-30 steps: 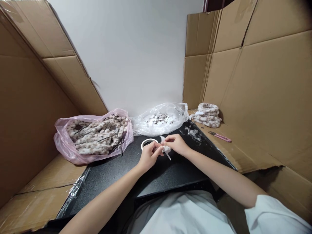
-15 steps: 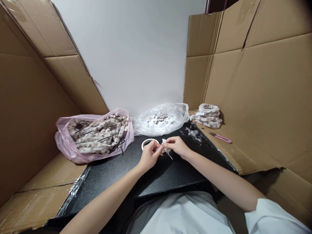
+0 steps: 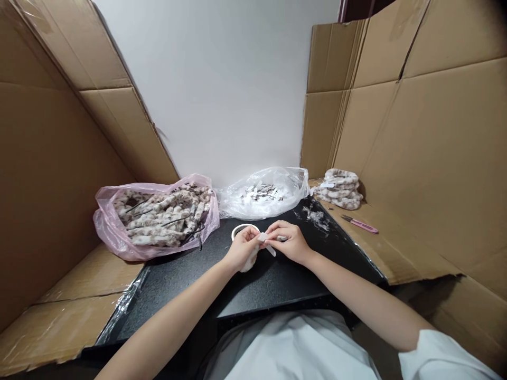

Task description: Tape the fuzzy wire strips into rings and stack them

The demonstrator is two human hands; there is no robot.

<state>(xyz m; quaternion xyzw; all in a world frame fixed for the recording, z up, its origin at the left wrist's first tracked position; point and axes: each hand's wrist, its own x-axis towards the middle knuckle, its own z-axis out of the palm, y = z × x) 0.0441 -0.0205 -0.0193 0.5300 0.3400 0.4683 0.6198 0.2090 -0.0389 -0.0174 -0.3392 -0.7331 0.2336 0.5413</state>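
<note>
Over the black table, my left hand (image 3: 242, 247) is closed on a pale fluffy plush strip (image 3: 249, 263), part of which hangs below the palm. My right hand (image 3: 292, 243) meets it fingertip to fingertip, pinching a small white strip (image 3: 271, 250) that looks like tape or a label. One end of the white strip sticks out below the fingers. Most of the plush strip is hidden by my hands. Just behind my left hand lies a white ring (image 3: 234, 231), like a roll of tape, on the table.
A pink bag (image 3: 103, 211) of brown-and-white plush strips with dark cords lies at left. Behind my hands is a clear bag (image 3: 293, 184) of white pieces. At right are stacked plush rings (image 3: 343, 190), pink thread snips (image 3: 362, 225) and fluff (image 3: 317, 217). Cardboard walls (image 3: 447, 158) flank the table.
My hands have turned and drawn closer together around the white strip. The plush strip now shows below my left hand. The view has shifted slightly.
</note>
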